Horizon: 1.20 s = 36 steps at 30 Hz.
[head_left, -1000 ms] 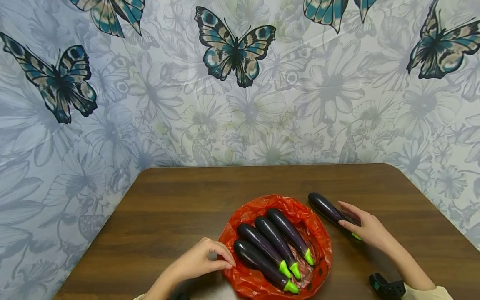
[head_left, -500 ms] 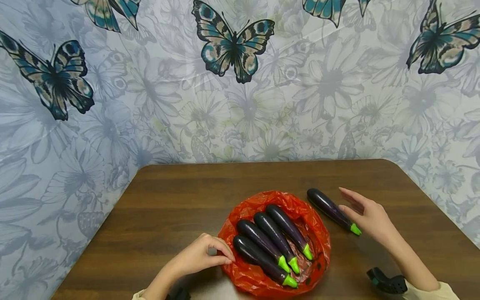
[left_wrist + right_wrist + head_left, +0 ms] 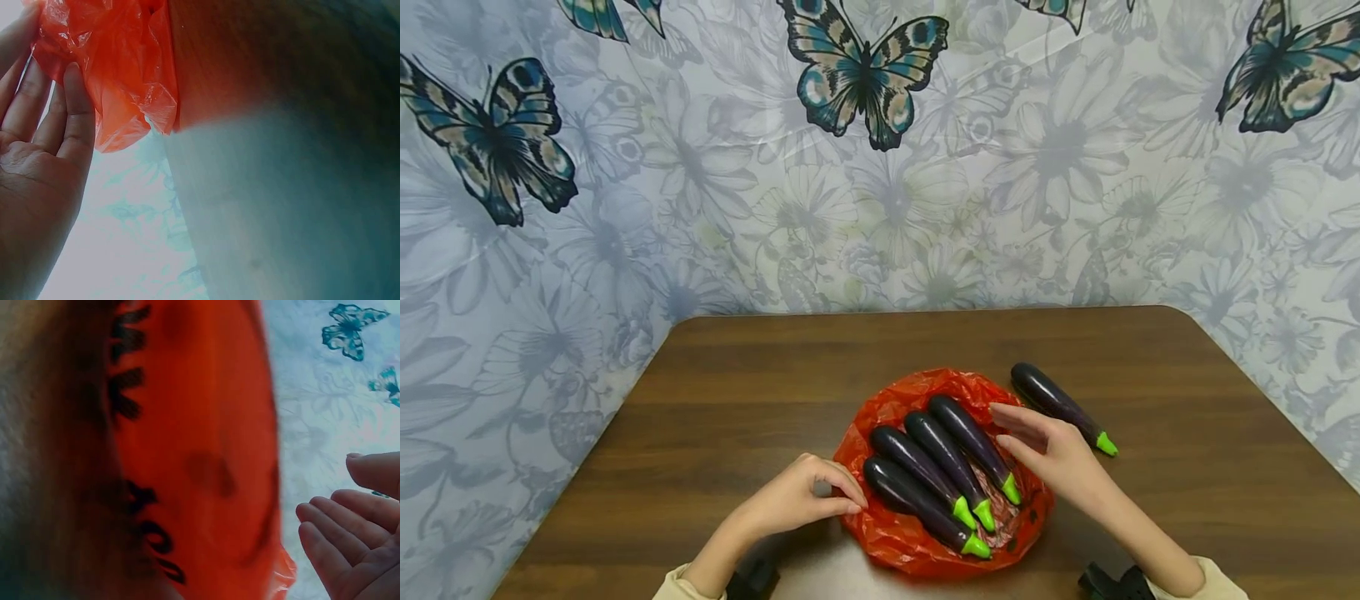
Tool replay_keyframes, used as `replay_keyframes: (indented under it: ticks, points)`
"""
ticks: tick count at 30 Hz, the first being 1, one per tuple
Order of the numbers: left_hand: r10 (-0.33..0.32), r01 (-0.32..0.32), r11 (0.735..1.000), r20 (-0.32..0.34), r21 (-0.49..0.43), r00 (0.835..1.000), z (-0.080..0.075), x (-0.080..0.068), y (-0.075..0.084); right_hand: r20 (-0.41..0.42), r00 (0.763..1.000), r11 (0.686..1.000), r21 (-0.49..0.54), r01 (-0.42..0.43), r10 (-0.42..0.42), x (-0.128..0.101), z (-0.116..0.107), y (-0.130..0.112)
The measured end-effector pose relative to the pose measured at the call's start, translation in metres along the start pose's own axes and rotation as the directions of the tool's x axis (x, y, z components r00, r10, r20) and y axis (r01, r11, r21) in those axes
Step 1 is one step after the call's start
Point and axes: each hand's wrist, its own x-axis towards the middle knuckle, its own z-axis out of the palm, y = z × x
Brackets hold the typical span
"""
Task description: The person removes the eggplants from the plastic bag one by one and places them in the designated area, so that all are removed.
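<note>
A red plastic bag (image 3: 917, 546) lies on the brown table (image 3: 760, 392) with several dark purple eggplants (image 3: 951, 454) in it, their green stems toward me. One more eggplant (image 3: 1060, 407) lies on the bare table just right of the bag. My left hand (image 3: 848, 502) pinches the bag's left edge with curled fingers; the left wrist view shows the left hand's fingers (image 3: 69, 112) against the crumpled bag (image 3: 119, 75). My right hand (image 3: 1011, 425) hovers open over the bag's right side, fingers pointing left. The right wrist view shows the right hand's straight fingers (image 3: 337, 525) beside the bag (image 3: 200, 456).
A butterfly-and-flower patterned sheet (image 3: 880, 167) walls in the table at the back and both sides. Black wrist-worn devices (image 3: 1112, 583) show at the bottom edge. Bare wood spreads left of the bag and behind it.
My right hand let go of the lone eggplant, leaving it on the table, and moved left over the bag. The left hand stayed at the bag's edge.
</note>
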Motion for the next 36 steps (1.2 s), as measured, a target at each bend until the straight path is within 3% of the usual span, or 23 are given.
replay_keyframes:
  ticks: [5, 11, 28, 36]
  points:
    - [-0.018, 0.018, 1.000, 0.001, 0.002, 1.000, 0.003, -0.003, -0.011, -0.020, 0.999, 0.994, -0.097, 0.040, -0.043, 0.000, 0.011, 0.005]
    - [-0.031, 0.031, 0.999, 0.001, -0.021, 1.000, 0.000, 0.001, 0.009, -0.027, 0.996, 0.978, -0.194, 0.077, -0.084, -0.001, 0.020, 0.013]
    - [-0.044, 0.045, 0.999, 0.008, -0.018, 0.999, -0.002, 0.003, 0.014, 0.154, 0.988, 0.951, -0.302, 0.070, -0.024, -0.003, 0.027, 0.023]
    - [-0.057, 0.058, 0.998, 0.009, -0.022, 0.998, 0.002, -0.001, -0.002, 0.176, 0.984, 0.945, -0.322, 0.060, -0.003, -0.004, 0.029, 0.025]
